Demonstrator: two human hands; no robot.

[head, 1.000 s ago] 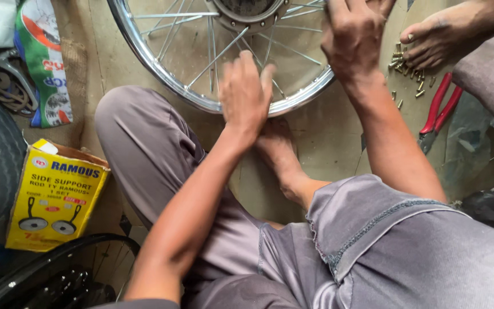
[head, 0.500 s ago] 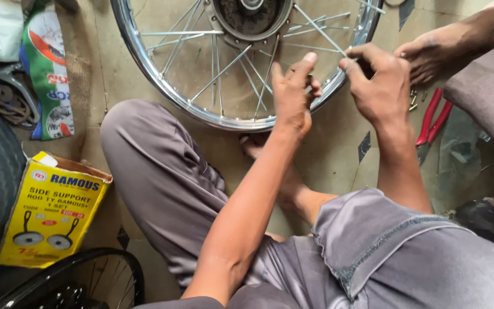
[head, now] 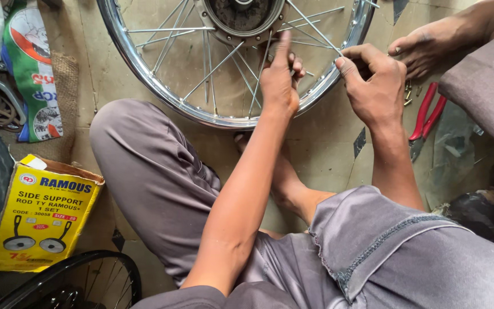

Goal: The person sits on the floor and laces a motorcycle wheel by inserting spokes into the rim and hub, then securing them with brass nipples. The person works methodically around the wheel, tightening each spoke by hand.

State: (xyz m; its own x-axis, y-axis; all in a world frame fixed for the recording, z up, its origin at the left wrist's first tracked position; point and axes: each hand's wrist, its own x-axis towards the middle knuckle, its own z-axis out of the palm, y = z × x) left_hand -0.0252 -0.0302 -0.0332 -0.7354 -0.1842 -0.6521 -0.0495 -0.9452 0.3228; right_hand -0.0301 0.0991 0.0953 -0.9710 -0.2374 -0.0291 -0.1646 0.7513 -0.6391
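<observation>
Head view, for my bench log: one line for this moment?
left hand: on thin steel spokes | right hand: pinching spoke at chrome wheel rim | red-handled pliers: on floor
</observation>
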